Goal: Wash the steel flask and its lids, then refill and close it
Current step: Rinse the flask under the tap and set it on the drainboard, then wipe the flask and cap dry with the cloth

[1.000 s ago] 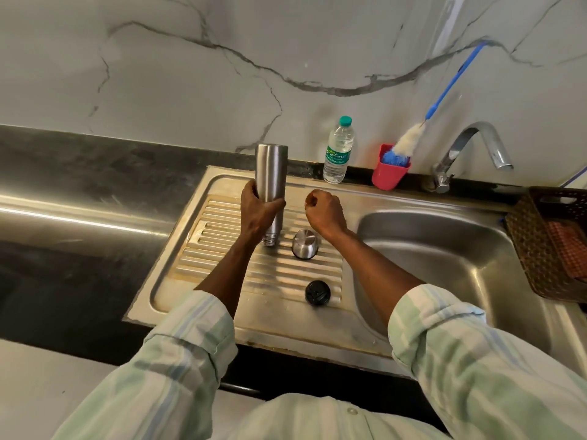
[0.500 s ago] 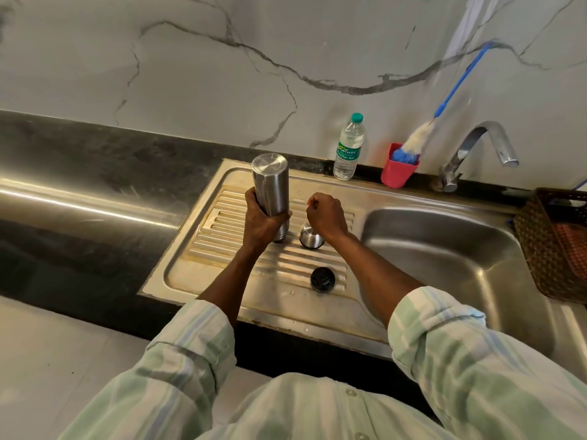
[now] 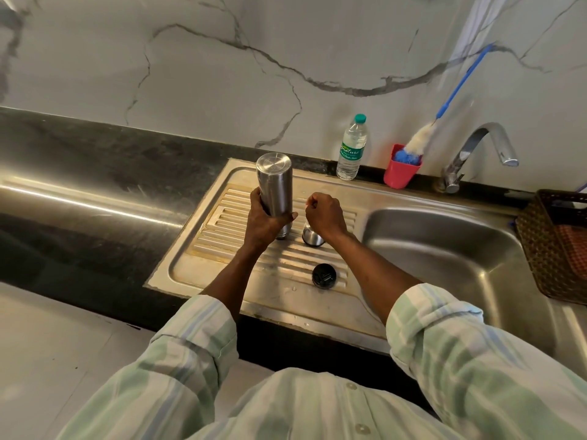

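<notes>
The steel flask (image 3: 275,185) stands mouth-down on the ribbed draining board (image 3: 222,249), left of centre in the frame, its flat base facing up; the left hand (image 3: 265,222) grasps its lower part, fingers curled round it. Just to the right the right hand (image 3: 325,214) is clenched with nothing visibly held, hovering over the steel cap (image 3: 313,238); whether it touches the cap I cannot tell. The black inner lid (image 3: 324,275) lies alone lower on the board, apart from both hands.

The risk, as I judge it — the narrow mouth gives a poor footing on the ribs, so a released flask could tip and roll; a wet lid might slip toward the basin (image 3: 444,249).

Upper right: a plastic bottle (image 3: 351,147) of clear water, capped; a red cup (image 3: 401,174) holding a blue-handled brush (image 3: 416,144); a brown basket (image 3: 552,246) at the right edge — contents unclear.
</notes>
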`<state>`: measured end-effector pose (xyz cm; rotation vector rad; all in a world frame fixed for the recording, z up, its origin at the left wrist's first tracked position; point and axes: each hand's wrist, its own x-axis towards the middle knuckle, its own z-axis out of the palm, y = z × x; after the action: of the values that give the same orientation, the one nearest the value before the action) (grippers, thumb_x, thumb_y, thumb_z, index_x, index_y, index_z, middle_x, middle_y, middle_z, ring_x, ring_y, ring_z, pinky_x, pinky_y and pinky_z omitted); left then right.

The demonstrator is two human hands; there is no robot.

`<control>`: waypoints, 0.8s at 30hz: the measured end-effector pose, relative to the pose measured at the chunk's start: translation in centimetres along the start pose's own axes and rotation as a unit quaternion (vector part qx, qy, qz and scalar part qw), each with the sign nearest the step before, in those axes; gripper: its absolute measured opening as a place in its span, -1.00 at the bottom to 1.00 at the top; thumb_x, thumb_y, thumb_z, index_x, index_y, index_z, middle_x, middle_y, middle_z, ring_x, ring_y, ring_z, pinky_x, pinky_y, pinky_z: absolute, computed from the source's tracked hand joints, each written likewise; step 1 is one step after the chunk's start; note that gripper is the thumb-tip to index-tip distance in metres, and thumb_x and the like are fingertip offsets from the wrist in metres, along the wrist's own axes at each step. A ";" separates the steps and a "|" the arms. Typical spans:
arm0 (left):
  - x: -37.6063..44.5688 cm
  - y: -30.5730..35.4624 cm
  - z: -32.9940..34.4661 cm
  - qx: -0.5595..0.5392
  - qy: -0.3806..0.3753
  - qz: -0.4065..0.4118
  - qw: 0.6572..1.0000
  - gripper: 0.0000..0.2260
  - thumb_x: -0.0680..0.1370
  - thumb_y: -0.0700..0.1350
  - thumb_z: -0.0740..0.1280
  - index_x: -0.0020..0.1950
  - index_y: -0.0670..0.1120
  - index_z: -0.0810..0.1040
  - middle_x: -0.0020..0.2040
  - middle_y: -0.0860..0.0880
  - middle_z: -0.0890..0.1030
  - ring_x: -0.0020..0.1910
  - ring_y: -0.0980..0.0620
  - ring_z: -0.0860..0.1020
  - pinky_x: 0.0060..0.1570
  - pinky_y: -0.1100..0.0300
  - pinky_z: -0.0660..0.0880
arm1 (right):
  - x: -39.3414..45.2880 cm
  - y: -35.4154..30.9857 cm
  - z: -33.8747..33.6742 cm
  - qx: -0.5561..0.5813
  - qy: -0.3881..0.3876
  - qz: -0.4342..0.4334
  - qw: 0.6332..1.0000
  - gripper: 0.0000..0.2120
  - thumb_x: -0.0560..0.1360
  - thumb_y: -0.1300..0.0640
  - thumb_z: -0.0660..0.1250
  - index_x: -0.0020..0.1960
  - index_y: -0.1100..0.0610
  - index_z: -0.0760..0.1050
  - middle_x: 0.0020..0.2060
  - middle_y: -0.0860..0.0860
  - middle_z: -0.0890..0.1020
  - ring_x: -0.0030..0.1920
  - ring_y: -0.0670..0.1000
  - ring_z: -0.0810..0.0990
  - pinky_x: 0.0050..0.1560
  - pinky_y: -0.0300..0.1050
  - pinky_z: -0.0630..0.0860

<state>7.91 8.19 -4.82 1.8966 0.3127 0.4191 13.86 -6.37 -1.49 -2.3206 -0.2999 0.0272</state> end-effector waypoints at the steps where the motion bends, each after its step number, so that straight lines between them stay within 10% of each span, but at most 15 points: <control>1: -0.1 0.1 0.0 0.000 0.000 0.002 1.000 -0.11 0.34 -0.01 0.63 0.49 -0.03 0.16 0.33 -0.11 0.46 0.24 -0.03 0.49 0.21 0.07 0.52 | -0.1 0.0 0.0 -0.001 0.001 -0.001 1.000 -0.83 0.50 0.30 0.22 -0.12 0.21 0.59 -0.15 0.14 0.66 -0.14 0.14 0.60 -0.14 0.02 0.56; 7: -1.5 -0.1 -0.2 0.031 0.048 0.036 0.998 -0.02 0.35 0.09 0.56 0.58 -0.06 0.04 0.48 -0.15 0.25 0.43 -0.08 0.31 0.36 0.04 0.39 | -0.9 0.0 -0.2 -0.004 0.023 -0.025 0.999 -0.82 0.51 0.33 0.21 -0.08 0.23 0.59 -0.14 0.15 0.66 -0.12 0.13 0.59 -0.12 0.04 0.57; 13: -4.8 1.3 1.8 0.094 0.292 0.140 0.941 -0.63 0.44 -0.01 0.38 0.14 -0.07 0.31 0.07 -0.26 0.43 0.10 -0.16 0.41 0.09 -0.12 0.43 | -2.2 1.3 -0.9 0.009 0.067 -0.055 0.996 -0.85 0.50 0.32 0.23 -0.08 0.21 0.58 -0.15 0.11 0.65 -0.15 0.09 0.58 -0.17 -0.02 0.54; 24: -8.5 6.9 14.8 0.138 0.123 0.150 0.971 -0.84 0.46 -0.13 0.22 -0.04 -0.19 0.48 -0.09 -0.14 0.49 -0.07 -0.08 0.45 -0.06 0.02 0.41 | -4.7 10.2 -9.9 0.006 0.111 -0.038 0.993 -0.92 0.47 0.28 0.28 -0.13 0.22 0.56 -0.12 0.12 0.57 -0.15 0.13 0.54 -0.14 0.04 0.51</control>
<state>6.74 -10.11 -4.33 2.1758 0.2583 0.8559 12.53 -21.24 -2.29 -2.2723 -0.2740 -0.2659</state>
